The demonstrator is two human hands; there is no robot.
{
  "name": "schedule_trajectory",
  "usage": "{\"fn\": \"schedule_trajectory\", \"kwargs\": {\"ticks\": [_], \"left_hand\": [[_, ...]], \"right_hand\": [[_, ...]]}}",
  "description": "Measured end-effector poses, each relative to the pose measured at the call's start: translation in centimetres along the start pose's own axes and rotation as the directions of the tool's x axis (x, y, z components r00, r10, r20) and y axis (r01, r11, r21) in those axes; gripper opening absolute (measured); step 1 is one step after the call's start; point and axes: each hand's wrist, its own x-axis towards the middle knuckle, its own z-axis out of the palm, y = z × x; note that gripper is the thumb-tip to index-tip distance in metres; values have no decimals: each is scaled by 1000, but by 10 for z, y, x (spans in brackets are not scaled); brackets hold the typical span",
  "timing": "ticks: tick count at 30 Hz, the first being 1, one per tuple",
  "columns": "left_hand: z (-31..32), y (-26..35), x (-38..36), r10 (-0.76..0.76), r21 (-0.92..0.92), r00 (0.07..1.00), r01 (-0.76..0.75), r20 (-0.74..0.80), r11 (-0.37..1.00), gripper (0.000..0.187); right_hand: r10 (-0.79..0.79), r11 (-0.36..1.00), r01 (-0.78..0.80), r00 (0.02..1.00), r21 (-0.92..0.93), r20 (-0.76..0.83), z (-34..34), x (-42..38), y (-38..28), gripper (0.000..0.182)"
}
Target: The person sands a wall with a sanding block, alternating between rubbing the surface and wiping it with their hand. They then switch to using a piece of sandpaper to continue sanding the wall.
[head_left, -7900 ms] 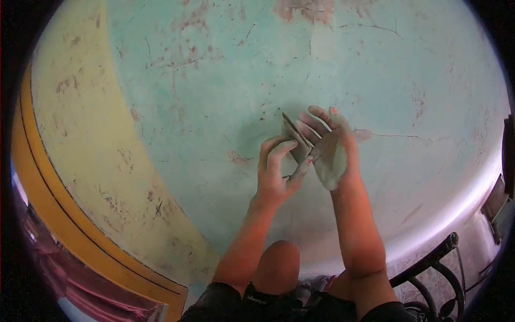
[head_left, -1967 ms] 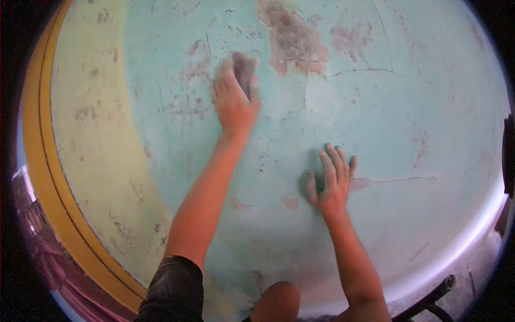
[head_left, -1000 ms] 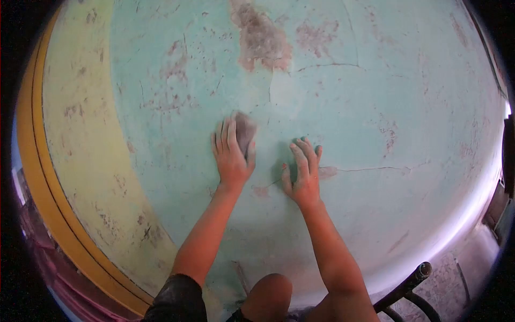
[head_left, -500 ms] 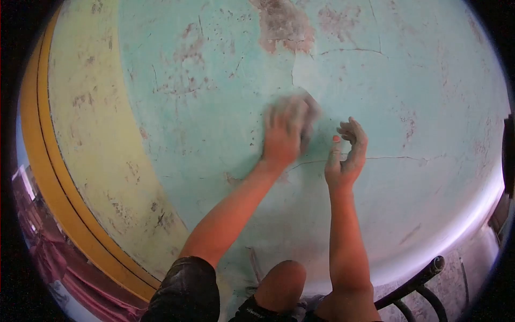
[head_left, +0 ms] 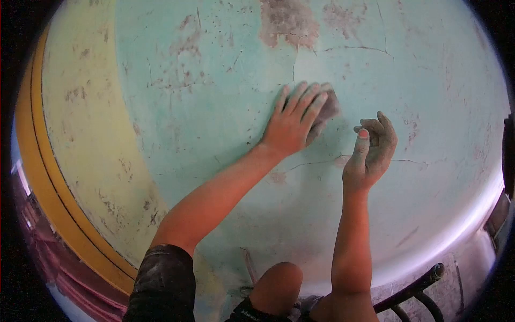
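My left hand (head_left: 295, 118) lies with its fingers spread over a dark sheet of sandpaper (head_left: 330, 103), pressing it flat against the pale green wall (head_left: 225, 129). The sheet's right part shows beyond my fingers; the rest is hidden under the hand. To the right, my right hand (head_left: 373, 150) is raised in front of the wall, dusty, with its thumb up and fingers loosely curled. It is open, and nothing shows in it. Thin cracks run across the wall near both hands.
A bare brownish patch (head_left: 289, 21) marks the wall higher up. On the left are a yellow band (head_left: 86, 123) and an orange frame (head_left: 64, 198), with reddish cloth (head_left: 70, 284) beyond. A dark metal rail (head_left: 413, 290) stands at lower right, near my knee (head_left: 279, 284).
My left hand has slid right along the wall with the sandpaper, its blur now gone. My right hand has also shifted right.
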Motion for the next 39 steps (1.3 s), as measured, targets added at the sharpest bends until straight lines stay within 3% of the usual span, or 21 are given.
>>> {"fn": "schedule_trajectory", "kwargs": {"ticks": [4,6,9,12,14,15,17,19,20,23,24,27,28,29,31,33,36,39], "left_hand": [[-4,3,1,12,22,999,-13,51,1000,75],[-22,6,-32,203,-126,928,-171,312,977,76],[-41,-37,-77,183,-79,942,-168,281,983,71],[-63,-72,-98,-22,-43,982,31,189,999,65],[-68,-60,-120,16,32,971,-25,239,999,66],[-69,-54,-126,20,115,961,-54,277,992,67],[-71,-57,-127,85,105,952,-121,295,987,68],[-68,-81,-118,-27,56,977,16,211,998,67],[-70,-83,-107,-170,76,980,163,105,984,67],[-67,-65,-114,-219,179,975,209,37,961,68],[-65,-50,-127,-222,168,968,200,120,965,68],[-63,-41,-145,-197,87,977,189,86,978,70],[-63,-47,-145,-351,117,936,345,33,931,72],[-61,-50,-141,-362,103,931,357,36,928,72],[-55,-49,-139,-558,112,794,594,-242,796,74],[-46,-22,-147,-527,146,821,562,-220,814,68],[-36,21,-150,-475,192,879,474,-42,860,68],[-35,5,-129,-484,144,864,501,-136,854,67]], "right_hand": [[38,999,-39,998,21,57,-1,0,8,34],[48,999,-46,991,-22,124,-1,1,9,32],[25,995,-12,990,-97,139,0,1,12,32],[-65,972,88,992,-219,110,2,-5,22,38],[-85,956,107,992,-272,92,4,-15,26,41],[-84,939,127,986,-320,146,6,-19,28,45],[-70,922,147,973,-358,218,11,-30,32,48],[-127,895,238,947,-377,296,17,-38,36,52],[-119,898,235,944,-372,308,19,-41,37,52],[-128,850,308,907,-427,401,23,-51,36,55],[-131,832,327,901,-449,414,23,-50,35,51],[-165,816,362,893,-451,418,24,-50,39,51],[-184,809,371,896,-456,404,24,-50,39,52],[-196,800,377,899,-467,391,23,-52,39,54],[-199,788,396,888,-471,413,22,-52,41,54],[-214,779,425,872,-462,441,20,-52,42,53],[-228,777,436,868,-454,442,21,-52,42,52],[-238,775,440,869,-454,435,22,-51,42,52]]}}
